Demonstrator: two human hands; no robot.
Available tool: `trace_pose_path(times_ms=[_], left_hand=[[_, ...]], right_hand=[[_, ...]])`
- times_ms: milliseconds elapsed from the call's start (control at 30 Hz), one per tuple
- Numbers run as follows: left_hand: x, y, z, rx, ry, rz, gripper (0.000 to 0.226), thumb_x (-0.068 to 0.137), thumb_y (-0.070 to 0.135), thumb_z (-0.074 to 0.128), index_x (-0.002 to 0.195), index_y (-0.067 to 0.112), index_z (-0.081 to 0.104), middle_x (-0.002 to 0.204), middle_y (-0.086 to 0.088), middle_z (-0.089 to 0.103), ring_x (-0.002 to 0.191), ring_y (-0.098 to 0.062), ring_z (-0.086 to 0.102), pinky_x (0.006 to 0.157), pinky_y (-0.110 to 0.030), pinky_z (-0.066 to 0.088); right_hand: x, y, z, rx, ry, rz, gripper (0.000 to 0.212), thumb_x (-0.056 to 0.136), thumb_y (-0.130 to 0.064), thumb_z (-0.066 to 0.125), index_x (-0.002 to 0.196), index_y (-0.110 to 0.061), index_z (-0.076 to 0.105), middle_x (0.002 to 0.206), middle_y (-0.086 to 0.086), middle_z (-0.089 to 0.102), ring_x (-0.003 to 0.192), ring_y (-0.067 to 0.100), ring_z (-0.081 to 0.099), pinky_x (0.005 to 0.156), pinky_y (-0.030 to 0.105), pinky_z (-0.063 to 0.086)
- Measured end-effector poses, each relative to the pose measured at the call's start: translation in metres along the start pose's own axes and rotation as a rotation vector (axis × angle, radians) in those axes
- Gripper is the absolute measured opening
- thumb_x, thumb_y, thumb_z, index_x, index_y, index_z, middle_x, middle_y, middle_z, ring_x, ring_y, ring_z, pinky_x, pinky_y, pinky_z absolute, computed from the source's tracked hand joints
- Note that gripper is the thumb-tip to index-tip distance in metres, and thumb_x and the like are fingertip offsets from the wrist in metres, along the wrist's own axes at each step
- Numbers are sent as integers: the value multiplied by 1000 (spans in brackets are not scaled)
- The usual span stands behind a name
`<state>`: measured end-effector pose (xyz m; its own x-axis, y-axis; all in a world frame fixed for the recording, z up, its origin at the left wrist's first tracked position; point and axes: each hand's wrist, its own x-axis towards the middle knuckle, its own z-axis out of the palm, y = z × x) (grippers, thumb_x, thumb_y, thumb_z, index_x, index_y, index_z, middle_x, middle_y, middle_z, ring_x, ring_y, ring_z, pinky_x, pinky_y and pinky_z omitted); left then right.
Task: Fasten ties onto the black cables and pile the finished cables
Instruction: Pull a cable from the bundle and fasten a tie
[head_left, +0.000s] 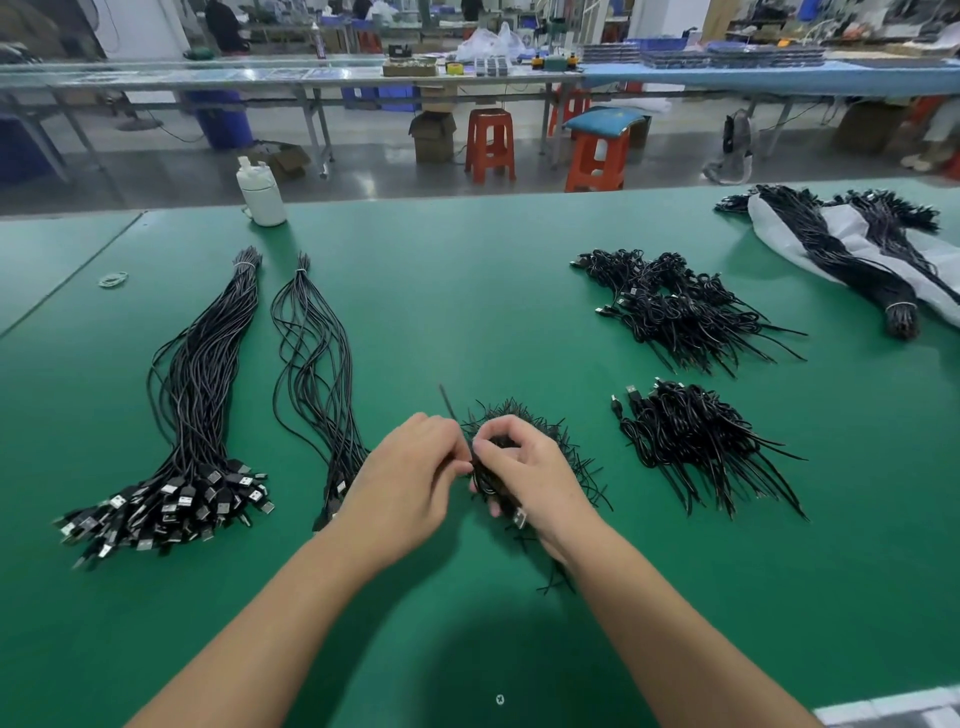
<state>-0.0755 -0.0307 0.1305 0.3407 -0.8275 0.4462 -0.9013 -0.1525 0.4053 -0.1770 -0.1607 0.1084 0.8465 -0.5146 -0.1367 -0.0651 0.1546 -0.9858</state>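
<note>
Green matting is covering the work table (493, 291), with a factory floor, long benches and orange stools (490, 145) lying beyond it.

Head view, centre: the left hand (410, 478) and right hand (524, 478) are meeting just above the table. The right hand is curling its fingers round a coiled black cable (491, 480), a silver USB plug showing below the palm. The left hand is pinching a thin black tie (448, 402) at the coil, one end of it sticking up and away. A heap of loose ties (550, 431) is lying directly behind and under the hands.

Head view, left: a large bundle of straight cables (202, 395) is lying banded at its far end, plugs fanning toward the person; a smaller bundle (317, 374) is lying just beside it. A rubber band (113, 279) and a white bottle (260, 192) are sitting farther back.

Head view, right: two piles of finished coiled cables are resting well apart from the hands, the near pile (696, 441) and the far pile (680, 306). More bundled cables are lying on a white bag (852, 244) at the far right corner.
</note>
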Motion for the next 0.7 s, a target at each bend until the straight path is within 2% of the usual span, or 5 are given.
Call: trace_pose_path(times_ms=[233,367,500,600,700], left_hand=[[0,-5,-2,-252,13,-311,23,92,12,63,80,30,55,79,20,63,70,3,54,64,-11,37],[2,-6,-2,-417,-38,-487,17,93,17,64,79,25,58,67,12,58,59,-7,47,61,-24,39],[5,-2,-2,-516,-80,-553,13,94,14,64,82,14,61,66,1,59,59,-13,48,56,-23,39],[4,-1,-2,-548,-113,-567,13,94,12,65,81,13,61,66,1,58,59,-14,47,53,-21,37],[0,-3,-3,-343,-111,-404,20,93,15,64,78,22,54,62,14,52,57,-4,42,56,-19,34]], right_hand=[[-3,-4,-10,172,-227,54,28,93,10,56,113,-8,67,94,12,73,69,19,64,75,31,59],[-1,-3,-12,-63,-135,-71,25,88,-3,72,105,-21,74,87,11,69,75,19,57,73,31,59],[0,1,-10,-126,-80,-159,28,86,-4,74,108,-22,74,106,12,71,74,13,58,69,33,59],[-1,5,-9,-76,-120,-130,20,90,-4,69,102,-19,75,73,10,67,62,11,60,60,24,53],[-2,7,-10,-131,-113,-113,16,95,-8,64,98,-19,75,55,-2,58,48,9,50,55,21,46]])
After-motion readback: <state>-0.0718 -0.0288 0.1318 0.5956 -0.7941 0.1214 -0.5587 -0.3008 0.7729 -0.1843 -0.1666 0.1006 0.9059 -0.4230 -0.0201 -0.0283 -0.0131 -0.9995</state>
